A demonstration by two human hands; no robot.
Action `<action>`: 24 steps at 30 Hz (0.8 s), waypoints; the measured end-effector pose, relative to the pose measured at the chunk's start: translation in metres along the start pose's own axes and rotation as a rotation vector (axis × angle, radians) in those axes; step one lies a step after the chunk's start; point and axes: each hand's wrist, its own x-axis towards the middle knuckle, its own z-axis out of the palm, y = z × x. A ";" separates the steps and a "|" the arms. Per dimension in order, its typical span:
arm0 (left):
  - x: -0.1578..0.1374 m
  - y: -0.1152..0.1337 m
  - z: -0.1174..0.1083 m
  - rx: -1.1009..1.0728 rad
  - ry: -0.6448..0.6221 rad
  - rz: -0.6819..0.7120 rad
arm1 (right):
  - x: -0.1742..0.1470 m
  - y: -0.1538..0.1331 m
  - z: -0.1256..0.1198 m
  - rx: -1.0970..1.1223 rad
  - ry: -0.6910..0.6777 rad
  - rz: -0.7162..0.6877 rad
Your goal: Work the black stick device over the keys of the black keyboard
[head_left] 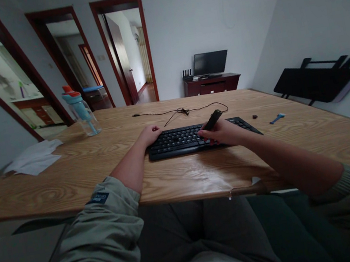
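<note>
A black keyboard (177, 142) lies flat on the wooden table in front of me. My left hand (150, 136) is closed at its far left corner, the fingers curled over the edge. Over the right half of the keys, my right hand (217, 133) grips a black stick-like tool (213, 119). The tool slants up and to the right; its lower end is hidden by my fingers, so its exact kind does not show. Behind the keyboard a thin black cable (183, 111) lies bundled, with a plug at its left end.
To the right lie a small dark piece (255, 116) and a small blue brush-like item (277, 118). A bottle with a red and blue lid (81, 111) stands at the back left, near some white paper (35, 158). The table covering (238, 185) is torn at the front edge.
</note>
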 end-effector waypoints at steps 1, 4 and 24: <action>0.000 0.000 0.000 -0.001 0.000 0.001 | 0.001 -0.001 -0.002 -0.008 -0.019 -0.031; -0.001 0.000 0.000 0.001 0.003 0.009 | 0.006 -0.003 -0.007 -0.082 -0.076 -0.079; 0.000 -0.002 0.000 -0.021 -0.004 0.022 | 0.014 -0.006 -0.004 -0.040 -0.010 -0.098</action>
